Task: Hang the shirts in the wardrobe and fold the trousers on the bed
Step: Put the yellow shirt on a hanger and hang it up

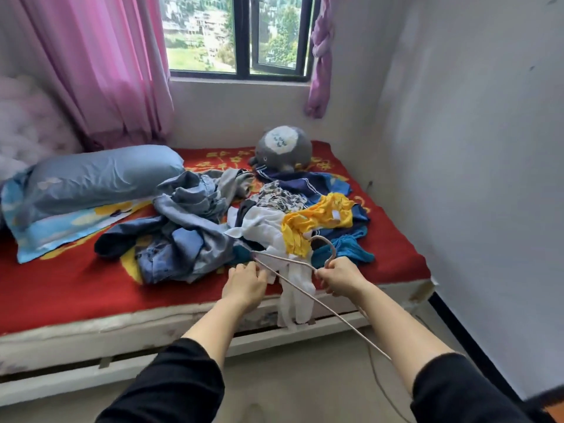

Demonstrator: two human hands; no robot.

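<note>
A heap of clothes lies on the red bed (70, 282): grey-blue trousers and shirts (186, 227) at the left, a yellow top (317, 218), a teal garment (348, 254) and dark blue clothes (308, 181) at the right. A white garment (296, 294) trails over the bed's front edge. My right hand (341, 277) grips a thin metal hanger (305, 296) just below its hook. My left hand (244, 283) pinches the white garment beside the hanger's left end. The wardrobe is out of view.
A blue pillow (97, 175) lies at the bed's left and a grey plush toy (283, 148) at the back. Pink curtains (100, 65) frame the window (238, 35). A white wall (473, 148) stands close on the right.
</note>
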